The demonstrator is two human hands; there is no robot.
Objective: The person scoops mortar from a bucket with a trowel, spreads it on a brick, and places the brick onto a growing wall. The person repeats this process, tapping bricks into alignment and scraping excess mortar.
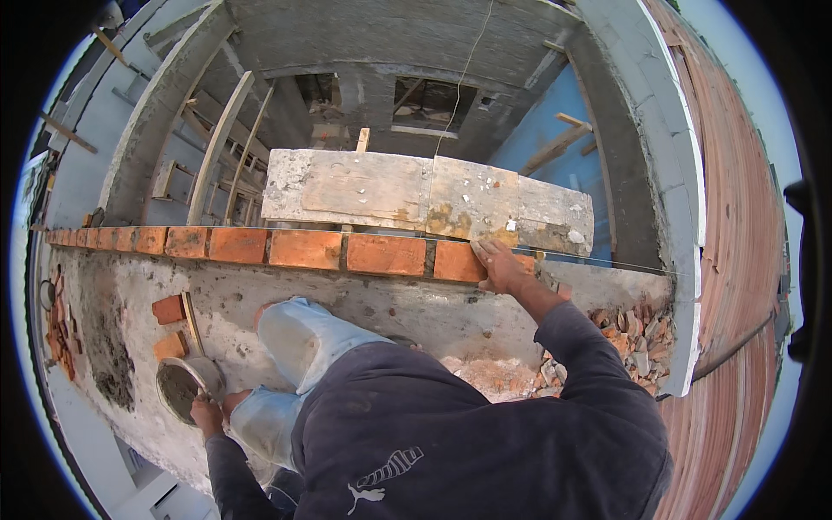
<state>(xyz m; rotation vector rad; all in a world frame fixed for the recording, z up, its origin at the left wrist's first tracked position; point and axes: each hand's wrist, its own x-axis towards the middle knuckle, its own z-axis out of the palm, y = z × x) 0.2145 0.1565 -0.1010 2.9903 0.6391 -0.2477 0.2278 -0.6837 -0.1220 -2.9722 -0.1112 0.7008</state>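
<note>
Orange bricks [386,255] run in a row along the wall top, with grey mortar in the joints. My right hand [503,265] grips the right-hand end brick [459,262], its fingers over the top edge and its thumb side against the near face. A taut string line [607,260] follows the row's upper edge and continues to the right. At lower left my left hand [208,414] is closed at the rim of a bucket [211,374] holding wet grey mortar [178,390]. What its fingers hold is too small to make out.
Two loose bricks [169,309] and a wooden stick [191,322] lie beside the bucket. Broken brick rubble [637,342] is heaped at right. Beyond the row, a plank platform [364,186] stands above a deep drop between grey walls. Corrugated roofing [737,208] borders the right side.
</note>
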